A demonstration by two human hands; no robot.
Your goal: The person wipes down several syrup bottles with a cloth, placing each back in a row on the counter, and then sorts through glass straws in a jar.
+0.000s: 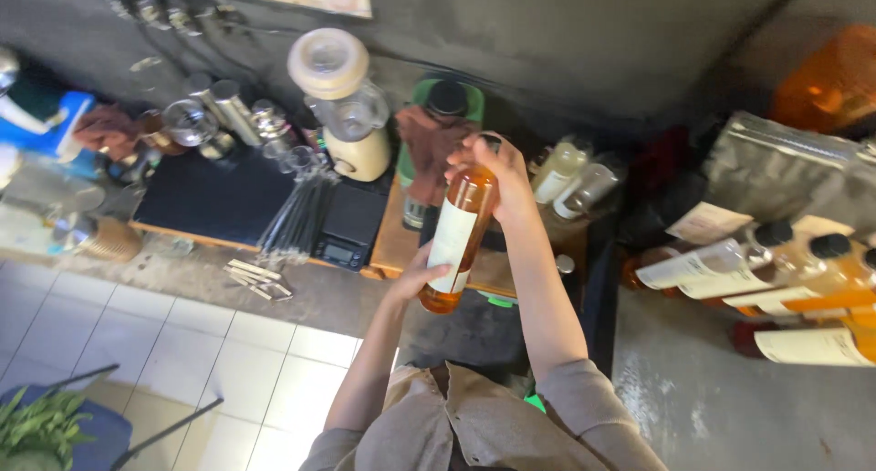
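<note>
I hold a tall clear bottle (459,236) of amber liquid with a white label, tilted in front of me above the counter. My left hand (422,277) grips its lower part near the base. My right hand (495,168) is closed around the neck and dark cap at the top.
A cream blender (345,101), a black scale (347,226), metal cups and glassware (228,115) stand on a dark wooden-edged tray (210,202). Several more amber bottles with white labels (776,279) lie at right beside a silver foil bag (785,165). White floor tiles (164,352) lie below left.
</note>
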